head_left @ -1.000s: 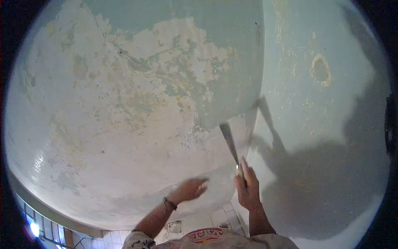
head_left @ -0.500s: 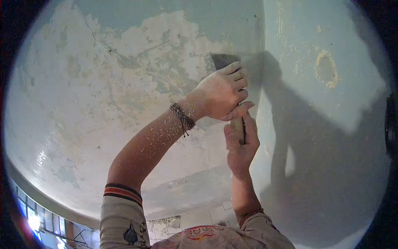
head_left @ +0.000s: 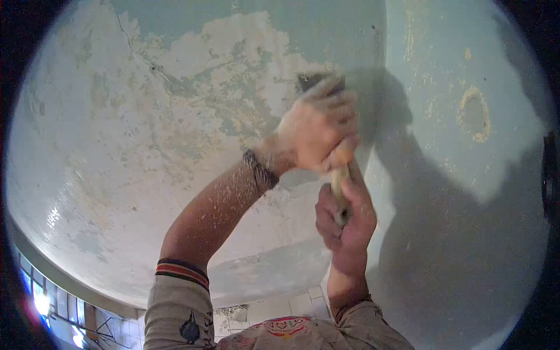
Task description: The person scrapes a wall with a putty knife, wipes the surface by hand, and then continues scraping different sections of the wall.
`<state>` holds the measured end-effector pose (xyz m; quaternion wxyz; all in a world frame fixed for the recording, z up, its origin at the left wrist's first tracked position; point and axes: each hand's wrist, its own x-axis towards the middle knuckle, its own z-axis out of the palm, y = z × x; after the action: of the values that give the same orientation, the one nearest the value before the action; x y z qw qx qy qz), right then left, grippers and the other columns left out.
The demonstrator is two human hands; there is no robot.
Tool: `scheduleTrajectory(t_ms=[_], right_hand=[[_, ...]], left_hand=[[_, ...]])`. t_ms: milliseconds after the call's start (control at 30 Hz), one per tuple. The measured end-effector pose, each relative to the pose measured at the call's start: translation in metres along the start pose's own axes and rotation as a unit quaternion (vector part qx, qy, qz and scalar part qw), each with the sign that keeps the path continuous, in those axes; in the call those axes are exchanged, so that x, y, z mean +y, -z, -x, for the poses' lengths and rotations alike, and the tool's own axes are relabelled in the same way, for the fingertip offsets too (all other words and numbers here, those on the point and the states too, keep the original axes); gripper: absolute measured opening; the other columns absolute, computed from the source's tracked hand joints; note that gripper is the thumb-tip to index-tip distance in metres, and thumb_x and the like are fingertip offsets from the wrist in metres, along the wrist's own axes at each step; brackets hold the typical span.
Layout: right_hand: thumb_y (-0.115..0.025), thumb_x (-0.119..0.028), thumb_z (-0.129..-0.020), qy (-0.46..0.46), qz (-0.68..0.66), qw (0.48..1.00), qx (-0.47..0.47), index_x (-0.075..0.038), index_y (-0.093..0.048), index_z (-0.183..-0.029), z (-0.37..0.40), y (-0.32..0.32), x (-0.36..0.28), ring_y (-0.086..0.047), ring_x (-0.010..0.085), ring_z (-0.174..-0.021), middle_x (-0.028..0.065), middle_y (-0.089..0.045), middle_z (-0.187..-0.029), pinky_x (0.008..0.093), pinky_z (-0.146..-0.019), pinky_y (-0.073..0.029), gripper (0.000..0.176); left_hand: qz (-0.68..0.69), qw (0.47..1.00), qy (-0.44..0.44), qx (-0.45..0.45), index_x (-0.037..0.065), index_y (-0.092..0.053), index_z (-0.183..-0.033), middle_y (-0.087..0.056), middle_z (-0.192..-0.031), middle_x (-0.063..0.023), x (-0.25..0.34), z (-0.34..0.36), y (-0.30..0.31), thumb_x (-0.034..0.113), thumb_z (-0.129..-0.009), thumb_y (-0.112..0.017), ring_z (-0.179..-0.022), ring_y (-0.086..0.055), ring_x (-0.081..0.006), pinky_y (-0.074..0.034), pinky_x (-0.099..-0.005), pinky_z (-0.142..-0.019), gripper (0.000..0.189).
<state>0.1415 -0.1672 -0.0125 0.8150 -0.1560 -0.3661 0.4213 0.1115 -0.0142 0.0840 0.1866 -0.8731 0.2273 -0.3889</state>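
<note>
My left hand [head_left: 321, 128], wearing a dark braided bracelet [head_left: 261, 168] and dusted with pale flakes, is closed around the upper part of a scraper. The dark flat blade [head_left: 309, 80] shows beyond its knuckles, against the wall [head_left: 192, 111] with peeling pale green paint. Below, my right hand [head_left: 353, 219] grips the scraper's light handle [head_left: 338, 185], fingers wrapped around its lower end. Motion blurs the left hand, and its fingers hide where blade and handle meet.
A second green wall [head_left: 443, 52] meets the scraped one at a corner on the right, with a round chipped patch [head_left: 475, 115] and my shadow [head_left: 431, 204]. White tiles [head_left: 300, 304] show below. A bright window [head_left: 44, 303] stands at lower left.
My right hand has shifted lower along the handle, and its fingers now curl around the end. The left hand keeps hold near the blade. The view has shifted slightly.
</note>
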Motion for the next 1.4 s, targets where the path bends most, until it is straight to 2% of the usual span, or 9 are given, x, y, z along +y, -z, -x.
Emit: scheduleTrajectory(t_ms=[200,400,500,600,733,800,1000,1200,1400], right_hand=[[-0.045,-0.028,-0.097,-0.023,0.018,0.999,0.038,-0.011,-0.030,-0.146,-0.004,-0.013,-0.021,-0.027,0.0035,-0.032,-0.0012,-0.043,-0.061,0.0193,-0.027,-0.019,0.054],[-0.047,-0.029,-0.095,-0.007,0.050,0.998,0.026,-0.012,-0.029,-0.148,-0.024,-0.027,-0.028,-0.027,0.0048,-0.033,-0.0011,-0.044,-0.062,0.0207,-0.028,-0.021,0.059],[-0.047,-0.030,-0.094,-0.001,0.066,0.998,0.022,-0.013,-0.030,-0.148,-0.022,-0.031,-0.035,-0.029,0.0048,-0.033,-0.0013,-0.043,-0.060,0.0208,-0.028,-0.021,0.059],[-0.046,-0.029,-0.094,-0.036,0.090,0.995,0.039,-0.014,-0.031,-0.147,-0.009,-0.016,-0.020,-0.030,0.0051,-0.033,-0.0019,-0.043,-0.060,0.0211,-0.027,-0.022,0.057],[-0.048,-0.029,-0.093,-0.025,0.060,0.996,0.068,-0.015,-0.033,-0.146,-0.041,-0.038,-0.036,-0.030,0.0053,-0.033,-0.0025,-0.043,-0.060,0.0212,-0.027,-0.022,0.057],[-0.049,-0.029,-0.093,-0.015,0.072,0.996,0.043,-0.015,-0.035,-0.144,-0.048,-0.043,-0.047,-0.030,0.0052,-0.033,-0.0027,-0.043,-0.060,0.0212,-0.027,-0.022,0.055],[-0.051,-0.032,-0.093,-0.033,0.097,0.994,0.039,-0.014,-0.040,-0.138,-0.019,-0.005,-0.021,-0.029,0.0046,-0.033,-0.0035,-0.043,-0.060,0.0210,-0.027,-0.022,0.050],[-0.050,-0.032,-0.093,-0.007,0.082,0.996,0.030,-0.015,-0.041,-0.138,-0.040,-0.027,-0.046,-0.028,0.0045,-0.032,-0.0036,-0.043,-0.059,0.0210,-0.027,-0.021,0.048],[-0.051,-0.033,-0.093,-0.017,0.136,0.990,0.039,-0.016,-0.043,-0.134,-0.029,-0.021,-0.040,-0.029,0.0046,-0.033,-0.0039,-0.044,-0.060,0.0212,-0.027,-0.020,0.046]], left_hand=[[0.031,0.997,0.053,0.039,0.007,-0.061,-0.074,-0.061,-0.083,-0.0101,-0.005,-0.016,0.007,0.028,-0.078,-0.047,-0.103,-0.060,-0.0352,-0.038,-0.0534,-0.102,0.025],[0.004,0.999,0.002,0.040,0.007,-0.058,-0.070,-0.060,-0.080,-0.0111,-0.026,-0.027,0.023,0.029,-0.078,-0.048,-0.094,-0.061,-0.0355,-0.041,-0.0518,-0.100,0.026],[-0.011,0.997,0.071,-0.006,0.008,-0.056,-0.068,-0.059,-0.079,-0.0114,-0.022,-0.033,0.029,0.031,-0.077,-0.048,-0.091,-0.061,-0.0354,-0.041,-0.0516,-0.100,0.026],[0.016,0.996,0.026,0.081,0.008,-0.056,-0.066,-0.054,-0.072,-0.0123,-0.013,-0.012,0.005,0.032,-0.077,-0.047,-0.079,-0.058,-0.0362,-0.043,-0.0517,-0.097,0.027],[-0.031,0.996,-0.017,0.079,0.008,-0.059,-0.069,-0.057,-0.074,-0.0125,-0.040,-0.036,0.030,0.032,-0.076,-0.048,-0.081,-0.060,-0.0361,-0.042,-0.0510,-0.099,0.028],[-0.067,0.994,0.088,0.005,0.008,-0.060,-0.070,-0.060,-0.078,-0.0119,-0.048,-0.054,0.047,0.034,-0.074,-0.049,-0.084,-0.061,-0.0352,-0.041,-0.0510,-0.102,0.028],[-0.019,0.992,-0.001,0.127,0.007,-0.053,-0.062,-0.054,-0.068,-0.0110,-0.015,-0.010,-0.008,0.032,-0.071,-0.051,-0.075,-0.058,-0.0355,-0.044,-0.0518,-0.094,0.027],[-0.041,0.993,0.000,0.115,0.010,-0.052,-0.059,-0.050,-0.064,-0.0084,-0.041,-0.053,0.032,0.029,-0.069,-0.051,-0.073,-0.058,-0.0318,-0.045,-0.0482,-0.093,0.021],[-0.006,0.986,-0.028,0.167,0.009,-0.051,-0.059,-0.050,-0.064,-0.0094,-0.032,-0.038,0.009,0.029,-0.071,-0.050,-0.070,-0.055,-0.0329,-0.047,-0.0457,-0.086,0.023]])
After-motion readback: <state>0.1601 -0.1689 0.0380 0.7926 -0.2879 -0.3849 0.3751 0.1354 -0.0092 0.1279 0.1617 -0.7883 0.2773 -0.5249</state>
